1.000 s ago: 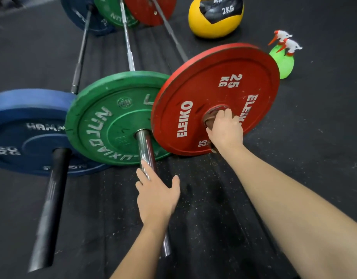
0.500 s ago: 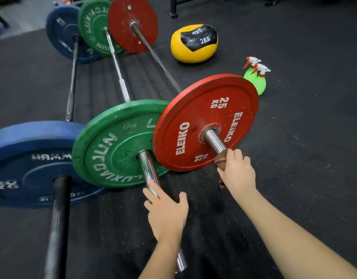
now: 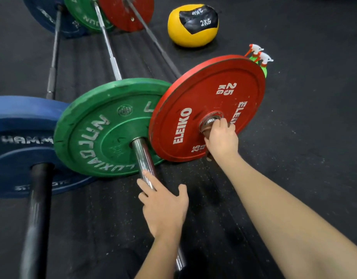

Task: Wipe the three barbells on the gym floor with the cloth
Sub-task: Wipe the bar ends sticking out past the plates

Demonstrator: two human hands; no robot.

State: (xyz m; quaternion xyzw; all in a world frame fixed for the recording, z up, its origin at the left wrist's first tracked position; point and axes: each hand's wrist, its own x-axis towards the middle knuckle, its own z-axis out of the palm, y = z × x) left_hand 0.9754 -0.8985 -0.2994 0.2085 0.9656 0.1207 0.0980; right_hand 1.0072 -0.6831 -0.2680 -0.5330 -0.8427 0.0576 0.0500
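Observation:
Three barbells lie side by side on the black gym floor. The right one carries a red 25 kg Eleiko plate (image 3: pixel 195 101). My right hand (image 3: pixel 222 137) grips a brown cloth (image 3: pixel 206 133) wrapped round that bar's sleeve, hard against the plate's hub; only a sliver of cloth shows. The middle barbell has a green plate (image 3: pixel 101 127) and a chrome sleeve (image 3: pixel 144 158). My left hand (image 3: pixel 163 208) rests flat on that chrome sleeve with fingers straight. The left barbell has a blue plate (image 3: pixel 18 125) and a black sleeve (image 3: pixel 38 208).
A yellow and black 2 kg medicine ball (image 3: pixel 192 25) sits on the floor behind the red plate. Two spray bottles (image 3: pixel 261 57) with green bodies and white triggers stand right behind the red plate's rim. The far plates (image 3: pixel 121 13) lie at the top left.
My right hand slid the cloth along the red barbell's sleeve, out toward the end and now back in against the plate hub. My left hand stayed on the chrome sleeve.

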